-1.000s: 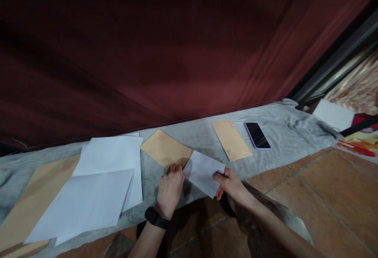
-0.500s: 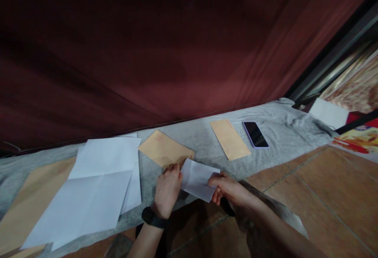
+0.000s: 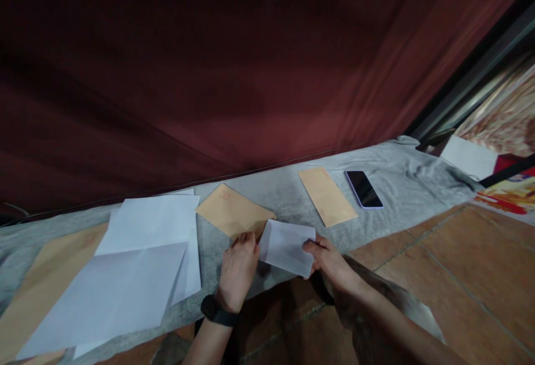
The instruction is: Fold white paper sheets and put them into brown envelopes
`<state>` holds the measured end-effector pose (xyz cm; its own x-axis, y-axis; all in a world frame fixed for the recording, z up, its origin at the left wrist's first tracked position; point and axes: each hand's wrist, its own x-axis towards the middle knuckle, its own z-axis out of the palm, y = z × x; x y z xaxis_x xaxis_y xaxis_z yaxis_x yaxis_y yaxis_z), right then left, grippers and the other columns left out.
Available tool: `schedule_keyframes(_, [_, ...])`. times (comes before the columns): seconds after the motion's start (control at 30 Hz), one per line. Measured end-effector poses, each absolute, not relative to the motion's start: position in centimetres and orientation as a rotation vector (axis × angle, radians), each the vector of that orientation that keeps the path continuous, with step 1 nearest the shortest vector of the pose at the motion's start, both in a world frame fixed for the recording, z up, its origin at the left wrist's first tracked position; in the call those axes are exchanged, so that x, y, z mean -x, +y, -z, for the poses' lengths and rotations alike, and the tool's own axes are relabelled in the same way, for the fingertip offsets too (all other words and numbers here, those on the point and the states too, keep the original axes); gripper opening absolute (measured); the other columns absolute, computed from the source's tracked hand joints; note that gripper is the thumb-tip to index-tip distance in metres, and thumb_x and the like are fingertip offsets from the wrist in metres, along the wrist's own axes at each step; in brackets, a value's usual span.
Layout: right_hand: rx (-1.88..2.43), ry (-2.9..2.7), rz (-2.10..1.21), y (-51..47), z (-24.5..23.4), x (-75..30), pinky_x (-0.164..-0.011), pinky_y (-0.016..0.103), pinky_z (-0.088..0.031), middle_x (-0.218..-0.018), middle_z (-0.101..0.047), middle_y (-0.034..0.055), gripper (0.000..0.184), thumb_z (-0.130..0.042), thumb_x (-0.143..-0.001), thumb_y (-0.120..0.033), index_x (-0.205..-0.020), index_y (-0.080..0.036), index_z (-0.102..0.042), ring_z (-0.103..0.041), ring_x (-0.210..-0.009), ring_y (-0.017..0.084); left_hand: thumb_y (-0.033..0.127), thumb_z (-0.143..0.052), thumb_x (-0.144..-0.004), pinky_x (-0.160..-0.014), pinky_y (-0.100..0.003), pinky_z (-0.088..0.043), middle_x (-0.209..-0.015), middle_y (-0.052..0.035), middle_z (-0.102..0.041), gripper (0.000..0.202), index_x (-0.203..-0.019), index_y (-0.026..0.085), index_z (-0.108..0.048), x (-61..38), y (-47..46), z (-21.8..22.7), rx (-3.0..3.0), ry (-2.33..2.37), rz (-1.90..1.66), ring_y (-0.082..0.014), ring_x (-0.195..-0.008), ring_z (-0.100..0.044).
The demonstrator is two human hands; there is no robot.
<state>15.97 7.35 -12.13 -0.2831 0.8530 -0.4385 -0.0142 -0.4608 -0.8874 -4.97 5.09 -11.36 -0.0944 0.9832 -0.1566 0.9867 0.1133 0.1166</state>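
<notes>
folded white paper (image 3: 288, 247) pinched in right hand (image 3: 330, 262), long axis sideways, left end toward kraft envelope (image 3: 233, 210), left hand (image 3: 239, 267) beside it, fingers bunched, pinch hidden

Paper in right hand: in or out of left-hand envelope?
Mostly out: most of the white paper shows outside the kraft envelope. Its end by the left hand: cannot tell.

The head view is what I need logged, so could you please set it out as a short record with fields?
left hand: fingers curled at the edge of a brown envelope
right hand: holds small white paper, thumb on top
watch: black, left wrist
right side: second envelope, then phone, screen dark
left side: white sheets partly over brown paper
surface: grey cloth
backdrop: dark red fabric
</notes>
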Motion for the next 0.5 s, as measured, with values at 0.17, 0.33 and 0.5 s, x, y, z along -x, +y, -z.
schedule_keyframes(0.17, [1.325,-1.020,-1.748,6.7,13.3,-15.7,-0.046,0.030,-0.051,-0.053,-0.058,-0.0007,0.028,-0.062,-0.072,-0.046,-0.080,-0.019,-0.061,-0.057,-0.045,0.017,0.019,-0.043,-0.097,-0.075,-0.029,-0.047,-0.100,-0.0077,-0.071,0.021,-0.105,0.018,-0.062,5.5,5.3,11.9,-1.978,2.199,-0.015,-0.0199,-0.096,-0.068])
schedule_keyframes(0.33, [1.274,-1.044,-1.656,5.5,14.0,-14.9,-0.055,0.033,-0.054,-0.066,-0.066,0.0032,0.043,-0.065,-0.077,-0.056,-0.096,-0.017,-0.064,-0.064,-0.060,0.022,0.018,-0.043,-0.096,-0.074,-0.028,-0.047,-0.099,-0.0074,-0.072,0.021,-0.101,0.018,-0.063,5.4,5.4,12.1,-1.990,2.242,-0.052,-0.0190,-0.093,-0.069])
schedule_keyframes(0.5, [1.260,-1.010,-1.909,4.5,14.0,-13.9,-0.054,0.034,-0.055,-0.064,-0.065,0.0036,0.053,-0.073,-0.067,-0.063,-0.090,-0.016,-0.064,-0.064,-0.057,0.020,0.017,-0.042,-0.095,-0.070,-0.030,-0.047,-0.099,-0.0087,-0.071,0.022,-0.103,0.017,-0.062,4.9,5.4,11.9,-2.002,2.256,-0.009,-0.0210,-0.091,-0.070])
